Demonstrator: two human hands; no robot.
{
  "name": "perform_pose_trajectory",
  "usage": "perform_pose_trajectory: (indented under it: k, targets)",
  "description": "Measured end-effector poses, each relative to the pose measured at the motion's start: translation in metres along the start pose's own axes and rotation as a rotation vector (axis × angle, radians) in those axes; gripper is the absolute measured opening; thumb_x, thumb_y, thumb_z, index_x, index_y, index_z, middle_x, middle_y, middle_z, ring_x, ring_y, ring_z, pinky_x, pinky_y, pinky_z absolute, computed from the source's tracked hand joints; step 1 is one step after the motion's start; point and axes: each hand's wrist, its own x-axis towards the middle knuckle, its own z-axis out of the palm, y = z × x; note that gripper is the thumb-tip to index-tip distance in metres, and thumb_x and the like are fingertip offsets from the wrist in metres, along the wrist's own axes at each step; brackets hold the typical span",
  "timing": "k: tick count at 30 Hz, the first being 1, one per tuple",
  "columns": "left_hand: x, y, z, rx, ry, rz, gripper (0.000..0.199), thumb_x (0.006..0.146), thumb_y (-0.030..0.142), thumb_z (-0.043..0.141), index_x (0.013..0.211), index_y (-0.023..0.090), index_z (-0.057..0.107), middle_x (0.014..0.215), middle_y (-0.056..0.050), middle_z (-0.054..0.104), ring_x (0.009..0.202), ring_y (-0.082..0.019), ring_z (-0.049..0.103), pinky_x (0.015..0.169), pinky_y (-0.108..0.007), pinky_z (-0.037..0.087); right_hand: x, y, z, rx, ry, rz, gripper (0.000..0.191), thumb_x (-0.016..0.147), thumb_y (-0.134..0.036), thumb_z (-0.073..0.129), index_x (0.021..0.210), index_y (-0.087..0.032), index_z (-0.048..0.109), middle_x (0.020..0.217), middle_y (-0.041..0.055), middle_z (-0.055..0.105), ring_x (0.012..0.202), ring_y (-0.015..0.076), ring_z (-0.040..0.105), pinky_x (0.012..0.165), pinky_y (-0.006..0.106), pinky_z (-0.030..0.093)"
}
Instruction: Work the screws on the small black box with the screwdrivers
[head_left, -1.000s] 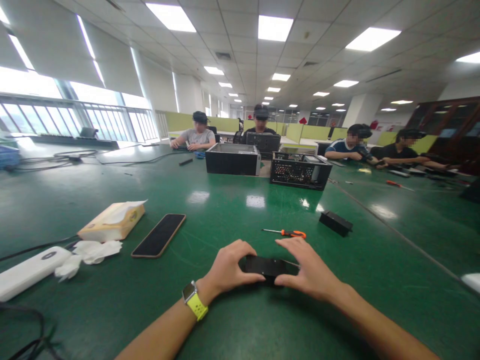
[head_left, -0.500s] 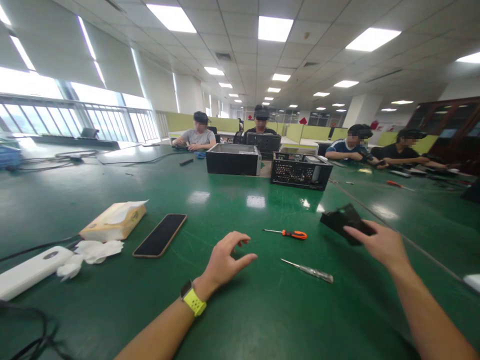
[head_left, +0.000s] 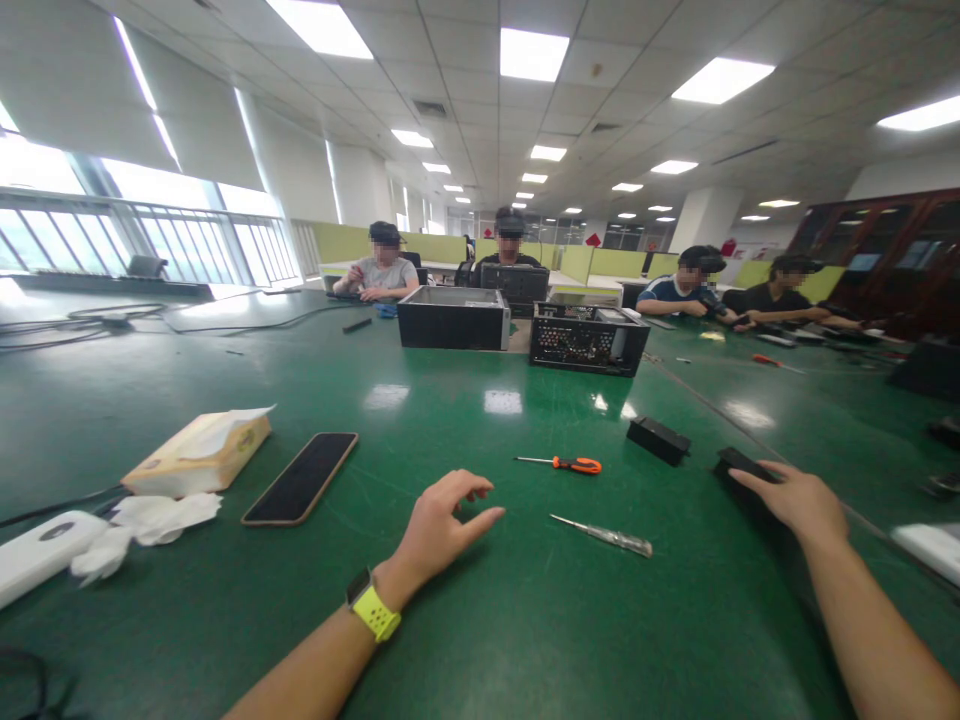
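My right hand (head_left: 806, 502) is closed around a black part (head_left: 750, 476) low over the green table (head_left: 480, 610), on the right. Just left of it, a second black block (head_left: 658, 440) lies on the table. My left hand (head_left: 444, 525), with a watch on a yellow-green strap (head_left: 376, 612), is held near the middle, fingers apart and holding nothing. Between the hands lie an orange-handled screwdriver (head_left: 577, 465) and, nearer to me, a clear-handled screwdriver (head_left: 615, 540).
A phone (head_left: 304, 478), a tissue pack (head_left: 199, 452), crumpled tissues (head_left: 166, 515) and a white device (head_left: 45, 550) lie left. Farther back stand a black case (head_left: 454, 322) and an opened computer chassis (head_left: 587, 340). Several people sit across the table.
My right hand has moved right and toward me with one black part. The other black block now lies apart from it on the table. The view has shifted slightly; my left hand stays open.
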Motion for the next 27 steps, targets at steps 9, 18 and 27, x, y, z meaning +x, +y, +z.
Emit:
perform_pose_trajectory:
  k: [9, 18, 27]
  targets:
    - [0.002, 0.002, 0.001, 0.006, -0.010, 0.005, 0.019, 0.085, 0.034, 0.070, 0.095, 0.019, 0.067, 0.084, -0.003, 0.069, 0.076, -0.017, 0.063, 0.063, -0.026, 0.050, -0.006, -0.007, -0.016, 0.069, -0.097, 0.236, 0.079, 0.069, -0.071, 0.059, 0.123, -0.014, 0.067, 0.123, 0.0280, 0.062, 0.102, 0.0455, 0.061, 0.064, 0.045, 0.045]
    - [0.002, 0.004, 0.001, 0.012, -0.019, 0.006, 0.015, 0.085, 0.031, 0.069, 0.092, 0.017, 0.068, 0.083, -0.003, 0.068, 0.074, -0.017, 0.063, 0.063, -0.026, 0.049, -0.008, -0.008, -0.015, 0.081, -0.129, 0.235, 0.078, 0.066, -0.071, 0.062, 0.122, -0.016, 0.066, 0.123, 0.0258, 0.063, 0.103, 0.0437, 0.061, 0.065, 0.044, 0.046]
    - [0.002, 0.002, 0.001, 0.016, -0.037, 0.007, 0.013, 0.086, 0.030, 0.067, 0.090, 0.018, 0.068, 0.084, -0.004, 0.068, 0.075, -0.017, 0.061, 0.063, -0.026, 0.049, -0.007, -0.009, -0.012, 0.027, -0.119, 0.230, 0.082, 0.067, -0.076, 0.057, 0.123, -0.017, 0.066, 0.125, 0.0258, 0.062, 0.108, 0.0460, 0.060, 0.068, 0.047, 0.047]
